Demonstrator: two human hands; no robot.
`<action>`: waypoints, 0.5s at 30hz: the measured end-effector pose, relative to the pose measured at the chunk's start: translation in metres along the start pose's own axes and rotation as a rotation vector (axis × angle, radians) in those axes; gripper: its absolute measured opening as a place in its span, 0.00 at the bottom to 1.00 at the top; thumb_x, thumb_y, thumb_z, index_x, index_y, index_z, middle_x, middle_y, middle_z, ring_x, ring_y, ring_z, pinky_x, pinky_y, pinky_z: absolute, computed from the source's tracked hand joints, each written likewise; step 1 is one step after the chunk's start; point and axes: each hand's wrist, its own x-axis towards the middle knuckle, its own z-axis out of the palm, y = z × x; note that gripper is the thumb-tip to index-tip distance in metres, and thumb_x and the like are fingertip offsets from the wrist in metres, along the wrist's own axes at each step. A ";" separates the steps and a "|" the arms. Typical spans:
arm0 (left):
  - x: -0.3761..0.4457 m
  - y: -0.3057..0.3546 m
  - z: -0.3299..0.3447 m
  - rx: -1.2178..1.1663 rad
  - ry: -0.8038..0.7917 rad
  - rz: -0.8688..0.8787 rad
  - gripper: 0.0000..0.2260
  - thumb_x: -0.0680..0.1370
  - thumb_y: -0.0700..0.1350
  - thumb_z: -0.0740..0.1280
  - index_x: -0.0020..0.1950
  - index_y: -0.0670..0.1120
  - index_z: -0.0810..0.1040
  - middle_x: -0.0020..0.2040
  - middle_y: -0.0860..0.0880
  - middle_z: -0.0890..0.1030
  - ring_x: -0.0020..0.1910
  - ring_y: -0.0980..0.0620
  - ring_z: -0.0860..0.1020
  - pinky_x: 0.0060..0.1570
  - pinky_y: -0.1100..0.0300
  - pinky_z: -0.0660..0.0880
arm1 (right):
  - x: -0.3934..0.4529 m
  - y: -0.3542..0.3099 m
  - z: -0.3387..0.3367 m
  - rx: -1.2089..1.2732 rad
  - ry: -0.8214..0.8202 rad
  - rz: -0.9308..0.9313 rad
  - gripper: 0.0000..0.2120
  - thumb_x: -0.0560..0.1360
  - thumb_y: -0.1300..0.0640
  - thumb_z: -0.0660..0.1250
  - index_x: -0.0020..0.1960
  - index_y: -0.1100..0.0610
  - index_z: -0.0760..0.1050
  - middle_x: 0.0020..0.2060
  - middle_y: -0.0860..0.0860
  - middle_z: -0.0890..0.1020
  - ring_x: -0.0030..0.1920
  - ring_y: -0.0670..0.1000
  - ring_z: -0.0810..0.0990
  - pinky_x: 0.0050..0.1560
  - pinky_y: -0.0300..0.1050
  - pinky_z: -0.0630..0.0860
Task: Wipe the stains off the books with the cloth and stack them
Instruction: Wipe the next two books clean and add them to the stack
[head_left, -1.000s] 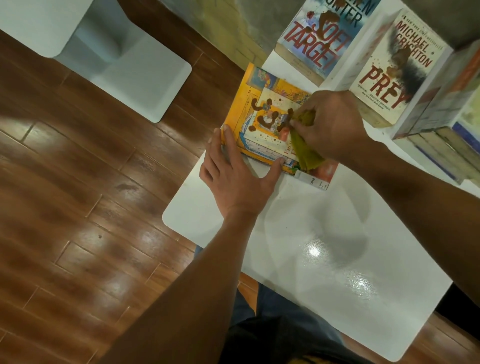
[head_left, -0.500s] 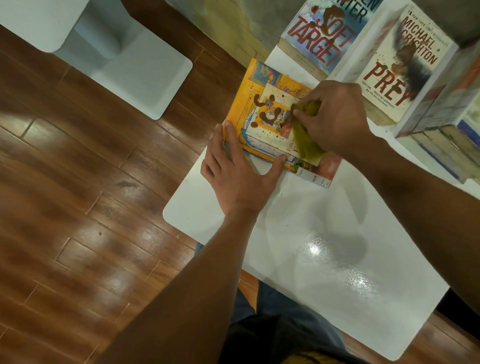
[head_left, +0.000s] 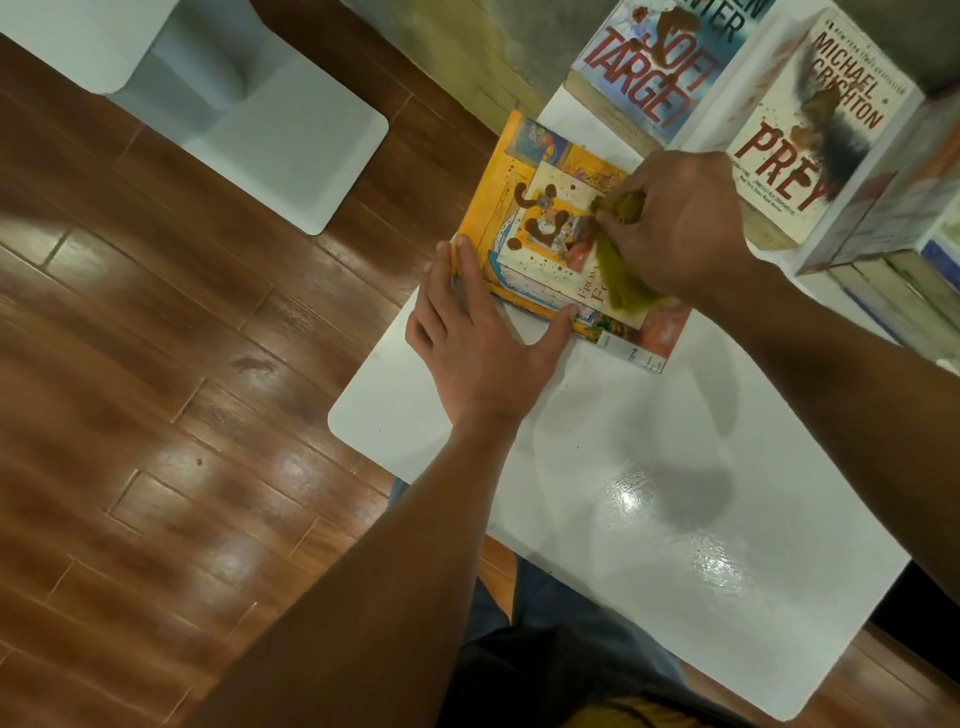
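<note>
Book in hand: a yellow-bordered picture book is lying flat on the glossy white desk, at the desk's 11 o'clock corner, partly overhanging the edge.
Left hand: it is pressing flat on the desk with fingers straight and apart, bracing the book's near edge and corner.
Right hand: its grip is closing round a bunched olive-green cloth, rubbing it on the cover at the book's 3 o'clock side.
Stains: brown blotches are showing across the cover's middle, at 9 o'clock from the cloth, so this book looks barely begun.
Waiting: a blue "Soft Target" paperback and a white "Prey" paperback, at 12 to 1 o'clock, are both carrying brown smears.
Stacking: judged not yet started; a pile of books is sitting at 3 o'clock.
</note>
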 end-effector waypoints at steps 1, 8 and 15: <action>0.000 0.000 0.000 0.001 0.002 0.003 0.49 0.71 0.76 0.63 0.82 0.45 0.56 0.80 0.46 0.60 0.78 0.46 0.58 0.75 0.49 0.54 | -0.003 -0.003 0.001 -0.003 -0.026 -0.026 0.14 0.76 0.45 0.70 0.55 0.53 0.84 0.51 0.54 0.83 0.52 0.58 0.79 0.52 0.46 0.72; 0.001 0.000 -0.001 0.012 0.004 0.003 0.49 0.72 0.75 0.62 0.82 0.45 0.57 0.80 0.46 0.60 0.77 0.46 0.58 0.75 0.49 0.54 | -0.008 -0.009 -0.002 0.008 -0.067 0.054 0.14 0.77 0.45 0.69 0.57 0.52 0.83 0.55 0.54 0.82 0.57 0.59 0.75 0.54 0.48 0.72; 0.001 0.000 0.000 0.004 0.004 0.003 0.48 0.72 0.75 0.62 0.81 0.45 0.57 0.80 0.46 0.60 0.77 0.45 0.58 0.75 0.49 0.54 | -0.012 -0.007 0.002 0.041 -0.063 0.071 0.16 0.77 0.43 0.69 0.57 0.52 0.83 0.55 0.53 0.82 0.57 0.58 0.73 0.52 0.43 0.66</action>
